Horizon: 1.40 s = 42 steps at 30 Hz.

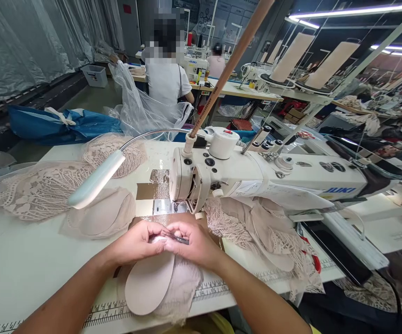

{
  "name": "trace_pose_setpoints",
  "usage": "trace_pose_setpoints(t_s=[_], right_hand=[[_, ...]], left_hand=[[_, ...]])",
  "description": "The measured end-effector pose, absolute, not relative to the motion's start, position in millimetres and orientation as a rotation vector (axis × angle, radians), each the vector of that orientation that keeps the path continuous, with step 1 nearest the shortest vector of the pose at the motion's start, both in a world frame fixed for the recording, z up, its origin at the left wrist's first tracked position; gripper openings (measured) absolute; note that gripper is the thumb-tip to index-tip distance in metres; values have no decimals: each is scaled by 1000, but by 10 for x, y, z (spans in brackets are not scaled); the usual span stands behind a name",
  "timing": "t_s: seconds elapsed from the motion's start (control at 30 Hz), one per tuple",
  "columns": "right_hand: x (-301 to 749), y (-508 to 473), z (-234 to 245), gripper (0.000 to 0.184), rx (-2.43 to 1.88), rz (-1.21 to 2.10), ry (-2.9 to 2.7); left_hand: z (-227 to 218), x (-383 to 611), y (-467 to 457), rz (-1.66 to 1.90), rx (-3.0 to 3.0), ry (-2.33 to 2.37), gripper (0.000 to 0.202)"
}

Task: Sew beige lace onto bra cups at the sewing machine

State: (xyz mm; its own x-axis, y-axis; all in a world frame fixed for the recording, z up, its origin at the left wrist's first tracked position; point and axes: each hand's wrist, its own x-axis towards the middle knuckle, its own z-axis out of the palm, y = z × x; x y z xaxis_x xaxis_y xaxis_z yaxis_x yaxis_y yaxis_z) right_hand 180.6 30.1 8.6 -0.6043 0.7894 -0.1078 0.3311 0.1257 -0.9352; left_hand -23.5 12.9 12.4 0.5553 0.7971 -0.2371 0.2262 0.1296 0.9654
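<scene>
My left hand (145, 239) and my right hand (190, 241) meet in front of the sewing machine's needle area, fingers closed and thumbs nearly touching. A small dark slim tool (182, 240) lies in my right hand's fingers; its kind cannot be made out. Between the hands, my left fingers pinch the edge of a beige bra cup piece (148, 283), its smooth oval hanging toward the table's front edge. Sheer beige fabric (185, 283) spreads beside the oval, under my right hand. The white sewing machine (222, 171) stands just beyond.
Beige lace pieces (37, 190) and a padded cup (98, 213) lie at left, under a lamp (96, 181) on a bendable neck. More lace cups (256, 222) are piled at right, near red-handled scissors (315, 260). A ruler strip (211, 292) runs along the front edge. A person (166, 79) sits ahead.
</scene>
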Motion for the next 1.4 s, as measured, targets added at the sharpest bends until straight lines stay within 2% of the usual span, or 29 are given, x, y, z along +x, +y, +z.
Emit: trace_pose_setpoints(t_s=[0.07,0.1,0.47,0.63,0.77,0.9,1.07,1.23,1.3,1.4], right_hand=[[1812,311,96,15,-1106,1444,-2050],[1820,318,94,14,-1127,1415,-2062],[1889,318,51,11,-1227,1408,-2031],[1916,327,83,9,-1210,1370,-2026],[1930,318,108,6,-1148,1384,-2039],[1947,305,95,5,-1097,1392,-2049],[1978,297,74,4,-1016,1502,-2251],[1991,309,89,7,-1040,1451,-2317],[1994,318,98,8,-1063,1445,-2295],[1998,325,124,6,-1045,1485,-2243]], left_hand=[[145,-347,144,437,1429,952,24],[156,-419,151,406,1432,966,26],[268,-735,176,439,1563,1127,31],[380,-785,5,602,1578,1381,38],[356,-904,-192,447,1374,1536,42],[218,-777,-297,540,1071,1320,57],[119,-455,-277,684,1015,1202,36],[150,-435,-277,823,1102,1211,36],[159,-533,-316,888,1109,1260,30],[138,-684,-402,845,1002,1344,27]])
